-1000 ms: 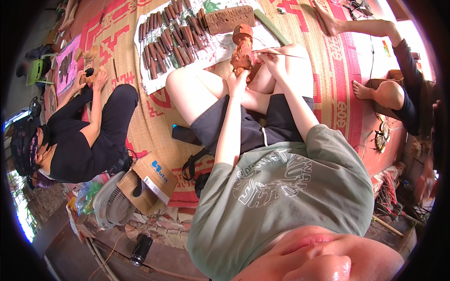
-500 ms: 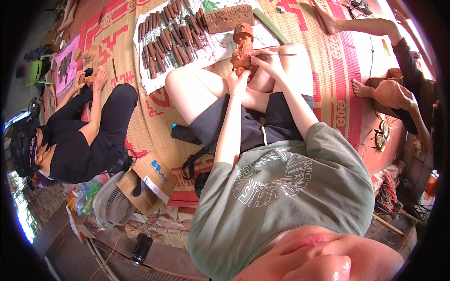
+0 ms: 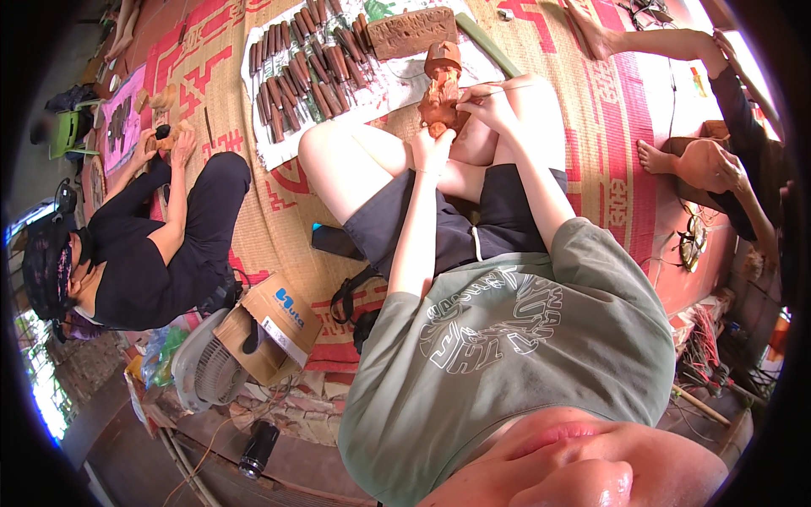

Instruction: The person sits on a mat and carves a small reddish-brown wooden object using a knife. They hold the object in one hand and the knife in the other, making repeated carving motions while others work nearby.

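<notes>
A reddish-brown carved wooden figure stands tilted between my bare knees, its blocky top pointing away from me. Closed around its near end is my left hand. My right hand pinches a slender carving tool at the figure's right side; the tool's outer end points right, over my right knee. Its working tip is too small to make out. Beyond my knees, many dark wooden-handled tools lie in rows on a white cloth.
A carved wooden block and a green bar lie at the cloth's far side. On the patterned mat are a phone and an open cardboard box. One person works at left; another's limbs show at right.
The tool's outer end has swung farther from me, and my right hand has shifted slightly right. The carved figure has turned a little; my left hand stays on its near end.
</notes>
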Action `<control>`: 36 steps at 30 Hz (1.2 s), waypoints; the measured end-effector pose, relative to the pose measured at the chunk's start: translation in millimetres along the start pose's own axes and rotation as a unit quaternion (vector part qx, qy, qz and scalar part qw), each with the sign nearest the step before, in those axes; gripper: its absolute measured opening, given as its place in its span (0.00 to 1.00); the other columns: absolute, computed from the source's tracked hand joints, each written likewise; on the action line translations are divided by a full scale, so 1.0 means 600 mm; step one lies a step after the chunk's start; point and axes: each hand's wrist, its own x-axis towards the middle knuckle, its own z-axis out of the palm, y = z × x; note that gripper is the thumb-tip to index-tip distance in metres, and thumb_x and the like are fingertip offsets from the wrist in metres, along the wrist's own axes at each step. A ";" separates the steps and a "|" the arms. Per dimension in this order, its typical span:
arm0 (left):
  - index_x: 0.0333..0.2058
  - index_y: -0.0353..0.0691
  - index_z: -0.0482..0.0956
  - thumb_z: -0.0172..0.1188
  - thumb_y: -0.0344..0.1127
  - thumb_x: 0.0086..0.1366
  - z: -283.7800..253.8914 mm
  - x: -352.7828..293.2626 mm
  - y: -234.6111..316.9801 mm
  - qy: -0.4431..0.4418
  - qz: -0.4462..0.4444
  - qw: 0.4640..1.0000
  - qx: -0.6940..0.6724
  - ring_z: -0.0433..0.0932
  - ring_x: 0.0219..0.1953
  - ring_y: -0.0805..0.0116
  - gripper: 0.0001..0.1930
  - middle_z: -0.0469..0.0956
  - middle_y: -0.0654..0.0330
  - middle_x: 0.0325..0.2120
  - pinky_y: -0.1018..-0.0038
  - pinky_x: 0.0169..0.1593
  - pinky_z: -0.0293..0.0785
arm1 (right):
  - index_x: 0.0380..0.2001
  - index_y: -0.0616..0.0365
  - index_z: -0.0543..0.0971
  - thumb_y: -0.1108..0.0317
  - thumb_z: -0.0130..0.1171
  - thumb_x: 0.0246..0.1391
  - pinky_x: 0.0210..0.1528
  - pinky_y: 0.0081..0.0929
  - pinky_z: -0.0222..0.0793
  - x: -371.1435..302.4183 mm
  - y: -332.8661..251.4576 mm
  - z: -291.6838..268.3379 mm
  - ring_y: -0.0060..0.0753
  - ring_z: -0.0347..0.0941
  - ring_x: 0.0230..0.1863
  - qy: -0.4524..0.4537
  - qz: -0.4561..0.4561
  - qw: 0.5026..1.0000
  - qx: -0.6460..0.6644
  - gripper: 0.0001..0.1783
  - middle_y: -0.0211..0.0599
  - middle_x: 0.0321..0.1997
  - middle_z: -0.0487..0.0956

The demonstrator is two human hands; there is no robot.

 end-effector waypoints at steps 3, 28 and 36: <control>0.22 0.35 0.73 0.62 0.38 0.49 -0.004 -0.007 0.014 -0.014 -0.023 1.000 -0.005 0.68 0.11 0.76 0.12 0.71 0.64 0.14 0.79 0.13 0.67 | 0.21 0.60 0.78 0.74 0.65 0.37 0.30 0.19 0.69 -0.003 0.005 0.006 0.22 0.73 0.25 0.023 0.020 1.000 0.003 0.05 0.32 0.21 0.78; 0.24 0.33 0.74 0.62 0.38 0.48 -0.009 -0.016 0.047 -0.002 -0.075 0.996 -0.038 0.69 0.13 0.76 0.13 0.73 0.62 0.16 0.79 0.13 0.68 | 0.25 0.58 0.80 0.71 0.64 0.40 0.36 0.18 0.70 -0.014 -0.028 -0.020 0.22 0.74 0.30 -0.012 0.034 0.999 0.024 0.05 0.32 0.26 0.79; 0.25 0.34 0.75 0.62 0.39 0.48 -0.008 -0.015 0.048 -0.013 -0.073 0.996 -0.046 0.69 0.12 0.76 0.13 0.73 0.62 0.17 0.80 0.14 0.68 | 0.25 0.58 0.80 0.70 0.63 0.41 0.35 0.18 0.70 -0.017 -0.009 0.002 0.22 0.74 0.29 0.074 0.037 0.995 -0.057 0.05 0.31 0.24 0.79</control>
